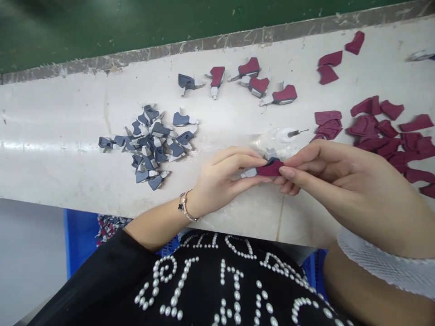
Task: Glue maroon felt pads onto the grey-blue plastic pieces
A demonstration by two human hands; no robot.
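Between my two hands, just above the bench, is a small part (270, 169) with a dark grey body, light grey ends and a maroon cover on its near side. My left hand (227, 174) pinches it from the left between thumb and fingers. From the right, the thumb and index finger of my right hand (326, 176) grip the maroon cover's end. Behind them a clear bottle with a thin metal needle tip (280, 135) lies on the bench, partly hidden by my left fingers.
A heap of dark grey parts (156, 140) lies left on the white bench (61, 131). Several maroon-covered parts (249, 68) sit at the back. Loose maroon covers (370, 124) are piled at right. Below the bench, a blue crate (79, 240) contains more parts.
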